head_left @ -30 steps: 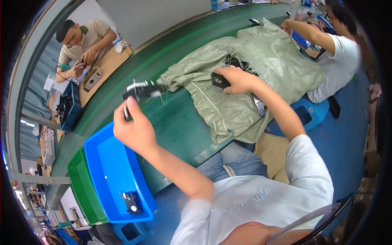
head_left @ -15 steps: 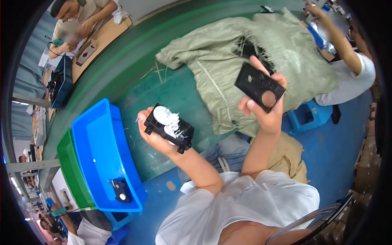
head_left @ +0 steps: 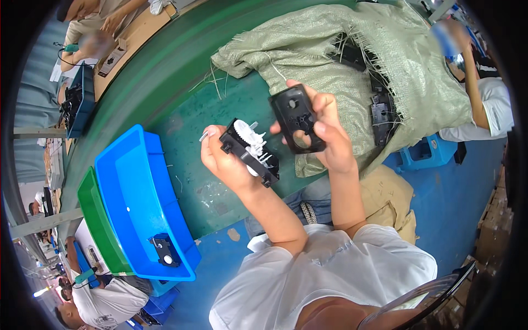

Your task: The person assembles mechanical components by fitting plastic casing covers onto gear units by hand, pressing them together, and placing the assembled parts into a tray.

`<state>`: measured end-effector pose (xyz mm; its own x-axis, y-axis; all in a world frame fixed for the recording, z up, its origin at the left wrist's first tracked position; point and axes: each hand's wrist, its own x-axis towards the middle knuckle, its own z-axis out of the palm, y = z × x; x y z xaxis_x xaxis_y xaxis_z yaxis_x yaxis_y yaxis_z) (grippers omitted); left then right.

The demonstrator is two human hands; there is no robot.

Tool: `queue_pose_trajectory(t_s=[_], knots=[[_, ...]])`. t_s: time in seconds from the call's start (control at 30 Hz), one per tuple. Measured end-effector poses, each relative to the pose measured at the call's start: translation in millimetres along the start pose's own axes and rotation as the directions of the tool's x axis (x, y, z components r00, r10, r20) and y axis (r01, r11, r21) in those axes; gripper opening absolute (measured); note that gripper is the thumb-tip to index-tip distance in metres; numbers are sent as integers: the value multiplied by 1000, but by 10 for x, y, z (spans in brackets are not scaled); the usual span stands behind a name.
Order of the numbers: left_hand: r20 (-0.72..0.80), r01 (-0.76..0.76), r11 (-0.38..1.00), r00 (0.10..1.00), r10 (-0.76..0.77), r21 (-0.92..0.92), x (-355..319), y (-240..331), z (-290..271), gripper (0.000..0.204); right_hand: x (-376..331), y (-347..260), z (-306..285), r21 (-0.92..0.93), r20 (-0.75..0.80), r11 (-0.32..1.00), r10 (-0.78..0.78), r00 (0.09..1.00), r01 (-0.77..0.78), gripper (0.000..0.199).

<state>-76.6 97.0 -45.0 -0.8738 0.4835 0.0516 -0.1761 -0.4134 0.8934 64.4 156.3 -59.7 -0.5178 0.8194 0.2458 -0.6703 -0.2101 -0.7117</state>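
Head view: the left hand point(head_left: 225, 162) is curled tight around a black plastic gear box point(head_left: 240, 149). White toothed wheels, round and bumpy, stick out of the box. A thin, shiny stick point(head_left: 204, 136) pokes out by that hand's fingers. The right hand point(head_left: 334, 137) has its fingers closed around a flat black cover point(head_left: 290, 110), just beside the box. This cover is smooth and shaped like a rectangle, with round holes in it.

Past the right hand lies a big, wrinkly, pale green woven sack point(head_left: 429, 82), torn open with frayed threads. Black parts point(head_left: 380, 113) show inside its hole. Under both hands is a green table point(head_left: 192, 190), scuffed and a bit shiny. Left of the left hand sits a smooth blue bin point(head_left: 129, 184) with one black piece point(head_left: 165, 251) inside, and a green bin point(head_left: 98, 220) sits beyond it. The floor point(head_left: 445, 203) is blue.
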Motion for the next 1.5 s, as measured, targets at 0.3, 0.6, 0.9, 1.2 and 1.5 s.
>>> queue_pose_trajectory(t_s=[0.3, 0.6, 0.9, 1.2, 1.5], knots=[[69, -111, 970, 993, 98, 218, -50, -37, 134, 24, 19, 163, 2, -234, 35, 971, -49, 998, 56, 49], [114, -178, 938, 982, 151, 297, -70, -3, 189, 26, 30, 169, 73, -439, 28, 883, -168, 985, 163, 42], [121, -179, 929, 982, 147, 323, -89, -17, 197, 27, 19, 209, 72, -411, 31, 900, -145, 989, 145, 41], [126, -194, 918, 979, 159, 345, -96, -46, 195, 27, 17, 233, 91, -402, 22, 906, -132, 991, 129, 41], [114, -198, 919, 979, 169, 341, -94, -57, 175, 26, -5, 218, 101, -403, 26, 908, -116, 993, 116, 40]])
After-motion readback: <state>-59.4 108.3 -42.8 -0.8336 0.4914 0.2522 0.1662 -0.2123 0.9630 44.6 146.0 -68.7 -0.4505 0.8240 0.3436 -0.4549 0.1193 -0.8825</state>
